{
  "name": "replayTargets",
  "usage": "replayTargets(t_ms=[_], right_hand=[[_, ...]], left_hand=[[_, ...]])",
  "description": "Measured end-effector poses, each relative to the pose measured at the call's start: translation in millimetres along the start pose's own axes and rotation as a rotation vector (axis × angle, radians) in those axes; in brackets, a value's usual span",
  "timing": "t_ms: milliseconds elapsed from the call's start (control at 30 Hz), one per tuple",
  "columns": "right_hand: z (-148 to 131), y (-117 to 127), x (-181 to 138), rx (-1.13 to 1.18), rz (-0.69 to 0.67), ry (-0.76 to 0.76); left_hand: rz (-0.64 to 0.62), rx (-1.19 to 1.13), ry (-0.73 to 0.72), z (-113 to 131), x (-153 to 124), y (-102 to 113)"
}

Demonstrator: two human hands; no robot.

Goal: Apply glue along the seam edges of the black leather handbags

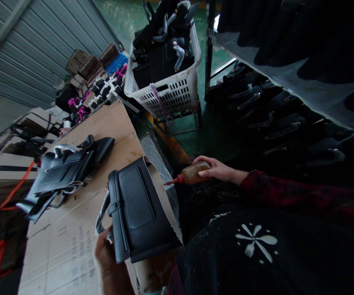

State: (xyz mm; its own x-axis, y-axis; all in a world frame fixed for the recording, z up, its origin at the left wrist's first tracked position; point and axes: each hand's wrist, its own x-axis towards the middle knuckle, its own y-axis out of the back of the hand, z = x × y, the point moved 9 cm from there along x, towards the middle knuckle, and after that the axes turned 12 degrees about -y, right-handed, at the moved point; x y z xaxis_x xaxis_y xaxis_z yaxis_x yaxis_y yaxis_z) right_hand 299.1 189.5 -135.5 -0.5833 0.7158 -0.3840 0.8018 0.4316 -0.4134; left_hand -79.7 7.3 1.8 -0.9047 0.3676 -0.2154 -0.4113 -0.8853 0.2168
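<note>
A black handbag [140, 205] is tipped on its side, its pale open edge facing me. My left hand [106, 250] grips it by the handle side, where plastic film wraps the handle; some of the fingers are hidden behind the bag. In my right hand [215, 169] is a squeeze bottle [195, 172] with amber-brown contents and a red pointed nozzle. The nozzle tip points at the bag's open edge and is close to it; I cannot tell whether they touch. Further left, more black handbags [66, 164] lie stacked on the cardboard.
Cardboard [72, 229] covers the work surface. Beyond it a white plastic basket [167, 96] on a stand is heaped with black bags. Bundled pieces and stacks [87, 65] line the left wall. On the right, a rack [275, 106] holds many film-wrapped bags.
</note>
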Motion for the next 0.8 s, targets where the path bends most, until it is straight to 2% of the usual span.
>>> replayTargets(t_ms=[200,333,467,600,800], right_hand=[[0,-3,22,0.082,0.037,-0.001],[10,-3,25,0.106,0.010,-0.037],[18,-9,17,0.102,-0.074,-0.065],[27,-18,5,0.098,-0.172,-0.124],[41,-27,-12,0.077,-0.267,-0.196]], left_hand=[[-0.045,0.051,-0.064,2,3,0],[-0.013,0.026,-0.020,2,-2,-1],[0.035,-0.011,0.051,0,-8,-2],[0.059,-0.018,0.029,3,-11,-4],[0.023,-0.019,0.034,3,-12,-7]])
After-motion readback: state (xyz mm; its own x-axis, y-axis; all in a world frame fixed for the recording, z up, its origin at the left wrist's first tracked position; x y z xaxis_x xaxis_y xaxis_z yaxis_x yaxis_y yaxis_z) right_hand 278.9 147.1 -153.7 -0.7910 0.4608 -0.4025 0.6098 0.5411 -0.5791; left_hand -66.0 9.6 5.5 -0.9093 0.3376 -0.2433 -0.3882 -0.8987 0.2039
